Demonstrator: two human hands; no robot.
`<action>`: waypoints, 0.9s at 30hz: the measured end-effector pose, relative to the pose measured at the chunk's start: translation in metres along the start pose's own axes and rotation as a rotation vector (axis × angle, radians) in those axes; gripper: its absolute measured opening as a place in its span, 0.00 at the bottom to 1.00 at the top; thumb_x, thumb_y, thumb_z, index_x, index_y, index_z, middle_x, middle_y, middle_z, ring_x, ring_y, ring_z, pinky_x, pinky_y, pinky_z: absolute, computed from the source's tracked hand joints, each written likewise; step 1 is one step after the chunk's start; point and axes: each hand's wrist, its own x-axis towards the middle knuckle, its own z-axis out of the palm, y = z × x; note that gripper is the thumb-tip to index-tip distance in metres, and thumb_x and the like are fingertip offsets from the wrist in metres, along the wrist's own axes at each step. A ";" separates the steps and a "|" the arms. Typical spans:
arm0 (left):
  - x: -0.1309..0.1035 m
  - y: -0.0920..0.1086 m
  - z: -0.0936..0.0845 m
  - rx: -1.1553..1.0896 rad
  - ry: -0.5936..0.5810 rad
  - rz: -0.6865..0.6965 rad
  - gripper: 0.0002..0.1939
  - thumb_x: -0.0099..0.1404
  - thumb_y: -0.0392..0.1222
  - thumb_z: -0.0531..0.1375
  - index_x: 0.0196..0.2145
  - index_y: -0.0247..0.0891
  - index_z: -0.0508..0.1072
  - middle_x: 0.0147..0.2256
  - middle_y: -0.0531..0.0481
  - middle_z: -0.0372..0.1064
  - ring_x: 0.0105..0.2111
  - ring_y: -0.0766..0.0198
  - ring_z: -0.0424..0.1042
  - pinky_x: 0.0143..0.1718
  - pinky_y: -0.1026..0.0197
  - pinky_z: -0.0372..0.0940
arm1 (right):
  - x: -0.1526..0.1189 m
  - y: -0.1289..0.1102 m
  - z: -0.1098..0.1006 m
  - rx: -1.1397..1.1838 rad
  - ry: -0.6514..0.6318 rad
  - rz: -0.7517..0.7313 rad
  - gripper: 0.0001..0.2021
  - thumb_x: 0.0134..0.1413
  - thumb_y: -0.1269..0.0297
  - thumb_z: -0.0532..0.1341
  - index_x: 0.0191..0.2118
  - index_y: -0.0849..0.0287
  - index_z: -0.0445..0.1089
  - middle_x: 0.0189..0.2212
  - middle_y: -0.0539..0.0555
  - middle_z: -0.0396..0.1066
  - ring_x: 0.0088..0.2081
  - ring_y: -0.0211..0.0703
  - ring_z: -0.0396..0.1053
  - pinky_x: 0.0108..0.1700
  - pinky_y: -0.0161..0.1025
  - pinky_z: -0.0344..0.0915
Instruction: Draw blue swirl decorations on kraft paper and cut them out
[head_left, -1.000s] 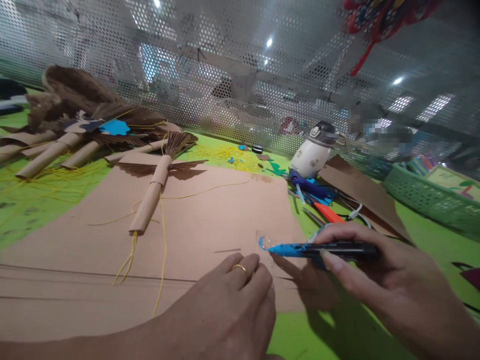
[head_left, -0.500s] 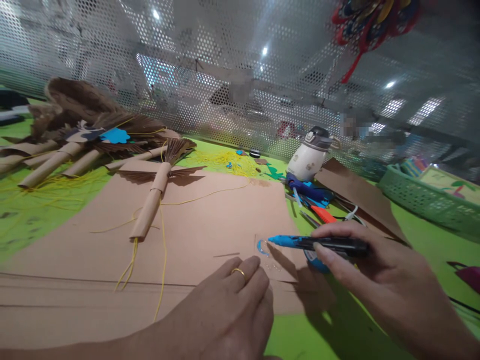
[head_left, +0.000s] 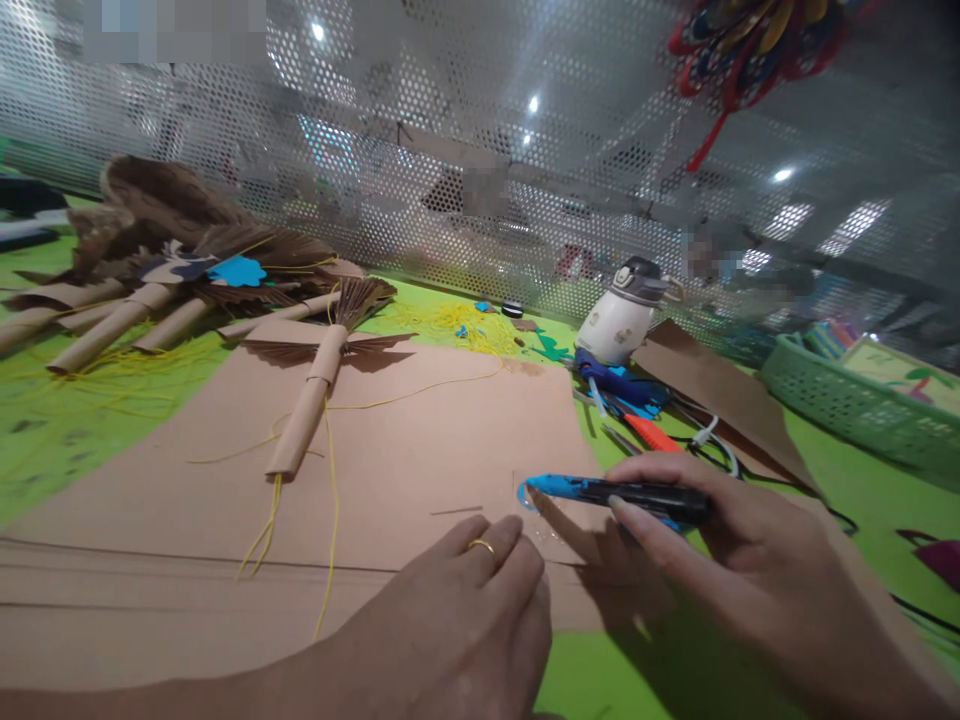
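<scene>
My right hand [head_left: 750, 560] is closed around a marker pen [head_left: 622, 492] with a black barrel and a blue front end. Its tip meets a small curved blue mark [head_left: 527, 497] low on the right of the brown paper sheet [head_left: 420, 440]. Tiny shiny spots show beside the mark. My left hand [head_left: 480, 590], a ring on one finger, lies on the paper just left of the mark, fingers extended and close together. Farther left on the sheet rests a rolled brown paper figure [head_left: 307, 420] with pleated wings and yellow string [head_left: 330, 530].
More rolled paper figures [head_left: 165, 300] are heaped at the back left. A white bottle [head_left: 615, 322], an orange-handled tool [head_left: 651, 433] and cables stand or lie behind my right hand. At far right is a green basket [head_left: 862, 410]. A perforated metal screen [head_left: 360, 180] borders the green table.
My right hand has moved slightly left with the marker pen, bringing its tip onto the blue mark. The blue mark looks rounder. My left hand stays on the paper.
</scene>
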 end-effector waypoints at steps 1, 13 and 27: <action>0.000 0.000 -0.001 -0.002 -0.011 0.003 0.21 0.72 0.50 0.62 0.52 0.29 0.77 0.51 0.36 0.77 0.52 0.42 0.73 0.53 0.45 0.68 | 0.000 0.000 0.000 0.000 0.008 -0.003 0.06 0.62 0.67 0.63 0.43 0.49 0.75 0.32 0.42 0.83 0.26 0.33 0.79 0.30 0.25 0.73; 0.001 0.000 0.001 0.022 -0.004 0.015 0.22 0.71 0.51 0.63 0.52 0.28 0.77 0.51 0.34 0.77 0.51 0.42 0.73 0.52 0.44 0.69 | -0.002 -0.005 0.009 0.037 0.042 0.017 0.05 0.63 0.64 0.62 0.41 0.50 0.76 0.33 0.46 0.83 0.30 0.37 0.80 0.34 0.28 0.75; 0.005 0.002 -0.001 -0.010 -0.025 0.017 0.23 0.77 0.51 0.56 0.52 0.26 0.77 0.51 0.32 0.76 0.52 0.41 0.73 0.53 0.42 0.69 | -0.006 -0.008 0.012 0.140 0.064 -0.036 0.08 0.60 0.68 0.64 0.43 0.47 0.75 0.34 0.44 0.82 0.30 0.37 0.79 0.30 0.29 0.73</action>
